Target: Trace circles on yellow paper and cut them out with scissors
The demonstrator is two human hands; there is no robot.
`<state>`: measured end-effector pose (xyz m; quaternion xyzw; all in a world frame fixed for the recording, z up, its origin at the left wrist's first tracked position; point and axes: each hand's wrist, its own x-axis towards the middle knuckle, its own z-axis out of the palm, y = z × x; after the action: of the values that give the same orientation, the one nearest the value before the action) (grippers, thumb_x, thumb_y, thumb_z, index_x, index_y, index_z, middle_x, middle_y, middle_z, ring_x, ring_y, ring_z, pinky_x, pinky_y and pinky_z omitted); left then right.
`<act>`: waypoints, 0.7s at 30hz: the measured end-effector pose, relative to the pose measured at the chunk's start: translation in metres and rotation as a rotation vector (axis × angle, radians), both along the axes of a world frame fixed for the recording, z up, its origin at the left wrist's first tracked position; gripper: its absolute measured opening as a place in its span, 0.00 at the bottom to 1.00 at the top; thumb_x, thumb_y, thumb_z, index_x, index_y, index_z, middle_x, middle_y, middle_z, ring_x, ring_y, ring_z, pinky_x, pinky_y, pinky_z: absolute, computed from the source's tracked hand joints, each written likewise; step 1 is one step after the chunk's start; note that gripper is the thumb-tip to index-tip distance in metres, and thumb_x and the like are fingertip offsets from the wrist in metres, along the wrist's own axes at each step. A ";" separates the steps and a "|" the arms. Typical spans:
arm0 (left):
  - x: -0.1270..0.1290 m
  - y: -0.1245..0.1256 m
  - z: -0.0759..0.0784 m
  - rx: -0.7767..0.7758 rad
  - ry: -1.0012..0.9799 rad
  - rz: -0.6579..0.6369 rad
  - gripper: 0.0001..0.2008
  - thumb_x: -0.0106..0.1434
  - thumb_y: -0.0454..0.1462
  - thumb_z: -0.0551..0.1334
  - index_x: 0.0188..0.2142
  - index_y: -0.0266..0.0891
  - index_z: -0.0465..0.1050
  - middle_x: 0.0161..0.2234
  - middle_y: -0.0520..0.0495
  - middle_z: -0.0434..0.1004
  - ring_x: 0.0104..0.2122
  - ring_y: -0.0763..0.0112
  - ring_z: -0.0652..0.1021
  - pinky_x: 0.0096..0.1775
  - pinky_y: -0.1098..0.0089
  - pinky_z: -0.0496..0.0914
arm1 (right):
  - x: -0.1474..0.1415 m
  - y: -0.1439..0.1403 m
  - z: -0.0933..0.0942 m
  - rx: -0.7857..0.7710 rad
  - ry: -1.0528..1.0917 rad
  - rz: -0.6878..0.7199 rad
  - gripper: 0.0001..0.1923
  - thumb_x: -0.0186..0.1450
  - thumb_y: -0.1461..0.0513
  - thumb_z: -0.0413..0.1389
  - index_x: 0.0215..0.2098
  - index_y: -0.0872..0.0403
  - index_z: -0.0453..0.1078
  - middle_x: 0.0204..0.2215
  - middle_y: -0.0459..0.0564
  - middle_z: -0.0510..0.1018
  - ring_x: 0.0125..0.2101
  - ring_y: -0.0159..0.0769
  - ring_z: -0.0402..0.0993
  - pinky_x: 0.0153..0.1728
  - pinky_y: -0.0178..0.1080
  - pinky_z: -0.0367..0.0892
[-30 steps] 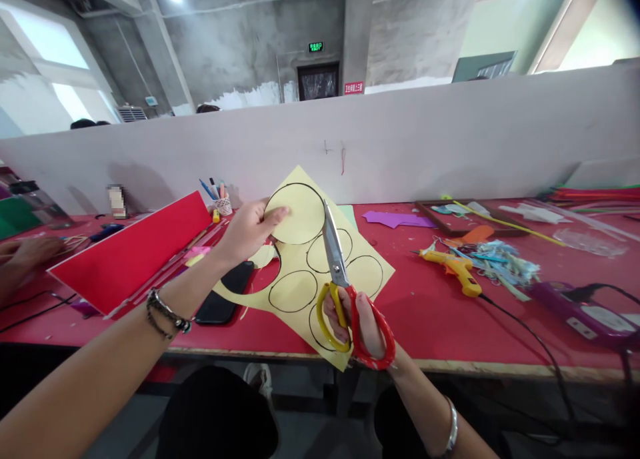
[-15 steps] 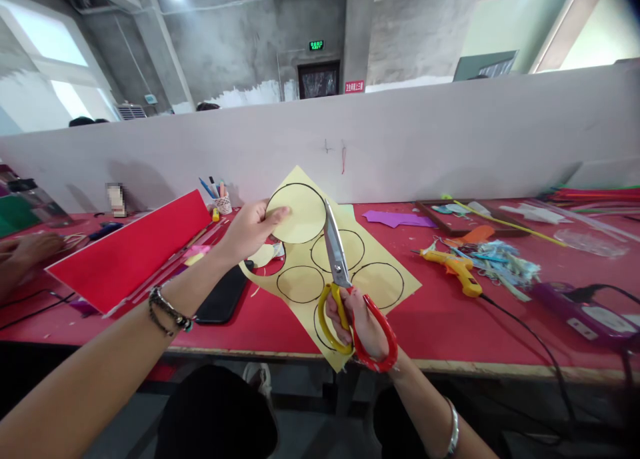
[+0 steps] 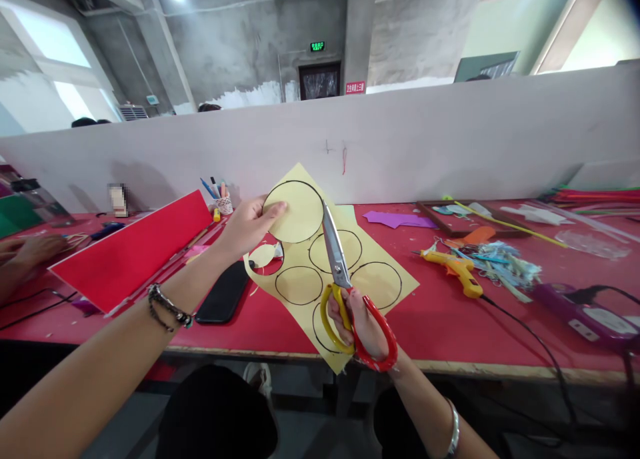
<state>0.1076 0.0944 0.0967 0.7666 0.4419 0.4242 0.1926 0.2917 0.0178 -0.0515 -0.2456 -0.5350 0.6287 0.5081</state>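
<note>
A pale yellow paper sheet [image 3: 340, 220] with several black circle outlines is held up in front of me, one corner pointing upward. My left hand [image 3: 253, 222] pinches it at the upper circle [image 3: 299, 212], thumb on the front and fingers behind. Lower left of that circle, a round hole opens in the sheet, and a pale paper piece shows through it. In my right hand [image 3: 363, 319] are large scissors [image 3: 336, 249], one handle loop yellow and the other red. Their blades look close together, tip at the right side of the upper circle.
Left lie a red board [image 3: 135, 252], a black phone [image 3: 223, 295] and a pen cup [image 3: 223, 203]; another person's hand [image 3: 43, 249] is at far left. Right are a yellow glue gun [image 3: 457, 267], tangled yarn [image 3: 510, 262], a tray [image 3: 480, 225] and a purple device [image 3: 580, 315].
My left hand and the upper circle have shifted slightly left, along with the sheet. The scissors have barely moved.
</note>
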 end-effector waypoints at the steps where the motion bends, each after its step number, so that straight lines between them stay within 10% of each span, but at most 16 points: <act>1: 0.001 0.000 0.000 0.007 -0.006 0.004 0.14 0.59 0.44 0.54 0.24 0.38 0.67 0.16 0.54 0.65 0.25 0.73 0.73 0.27 0.75 0.68 | 0.000 0.000 0.000 0.005 0.000 -0.004 0.25 0.63 0.41 0.40 0.27 0.53 0.57 0.18 0.38 0.57 0.10 0.20 0.46 0.10 0.29 0.46; 21: -0.002 0.001 0.010 -0.052 0.106 -0.116 0.13 0.58 0.44 0.56 0.24 0.38 0.64 0.14 0.59 0.57 0.14 0.82 0.60 0.17 0.77 0.53 | 0.007 0.001 -0.004 0.056 -0.006 0.033 0.23 0.62 0.41 0.43 0.28 0.50 0.60 0.16 0.40 0.56 0.14 0.28 0.46 0.16 0.36 0.46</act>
<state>0.1054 0.0953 0.1066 0.8071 0.4172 0.3595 0.2127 0.2990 0.0188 -0.0551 -0.2240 -0.5579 0.6211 0.5028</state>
